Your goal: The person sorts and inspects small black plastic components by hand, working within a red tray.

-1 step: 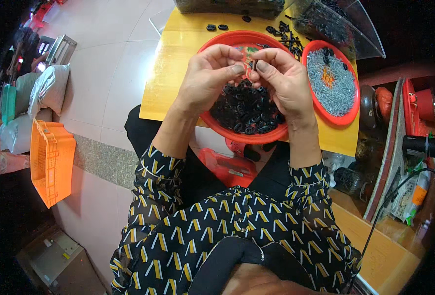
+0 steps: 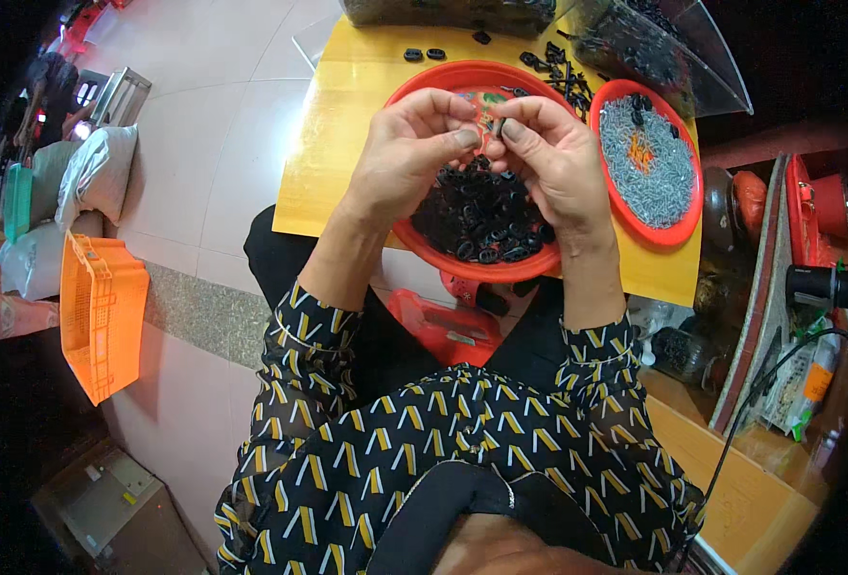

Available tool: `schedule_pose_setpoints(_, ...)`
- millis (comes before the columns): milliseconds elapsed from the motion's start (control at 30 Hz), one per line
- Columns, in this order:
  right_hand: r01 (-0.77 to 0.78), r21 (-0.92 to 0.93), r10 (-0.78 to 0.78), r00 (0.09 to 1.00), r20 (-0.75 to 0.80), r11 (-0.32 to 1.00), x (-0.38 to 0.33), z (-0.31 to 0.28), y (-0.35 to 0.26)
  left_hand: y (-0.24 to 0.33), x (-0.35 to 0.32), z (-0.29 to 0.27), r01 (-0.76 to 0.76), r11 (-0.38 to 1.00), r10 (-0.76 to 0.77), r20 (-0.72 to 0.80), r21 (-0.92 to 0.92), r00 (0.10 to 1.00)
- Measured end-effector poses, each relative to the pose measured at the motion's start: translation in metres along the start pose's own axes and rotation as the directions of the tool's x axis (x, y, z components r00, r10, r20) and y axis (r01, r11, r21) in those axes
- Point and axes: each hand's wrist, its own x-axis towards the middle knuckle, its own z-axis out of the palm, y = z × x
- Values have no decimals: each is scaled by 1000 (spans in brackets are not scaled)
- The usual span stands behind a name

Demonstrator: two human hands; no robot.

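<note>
Both hands are raised over a red round basin (image 2: 424,254) that holds a heap of small black plastic parts (image 2: 486,216), some of them oval rings. My left hand (image 2: 409,149) is closed in a pinch, thumb against fingertips. Whatever it may hold is too small to make out. Close beside it, my right hand (image 2: 553,153) pinches a small black part (image 2: 498,126) between thumb and forefinger. The fingertips of the two hands nearly meet. Part of the heap is hidden beneath them.
A red tray (image 2: 668,233) of silvery screws (image 2: 644,182), with a few orange pieces, sits right of the basin on the yellow table (image 2: 313,153). Loose black parts (image 2: 563,72) and clear bins (image 2: 673,57) lie beyond. An orange crate (image 2: 107,316) stands on the floor at left.
Hardly anything differs. My hands keep the same pinch over the basin, with only a very slight shift.
</note>
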Motion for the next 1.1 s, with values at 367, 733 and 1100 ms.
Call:
schedule_pose_setpoints(367, -11, -17, 12, 997, 76, 1000, -7, -14, 6, -3, 0, 7, 20, 1000, -20, 2, -19, 1000)
schedule_pose_setpoints(733, -123, 102, 121, 992, 25, 987, -11, -5, 7, -5, -7, 18, -145, 955, 163, -50, 257, 985)
schedule_pose_setpoints(1100, -44, -26, 44, 999, -14, 999, -13, -7, 8, -8, -5, 17, -141, 977, 166, -154, 161, 974)
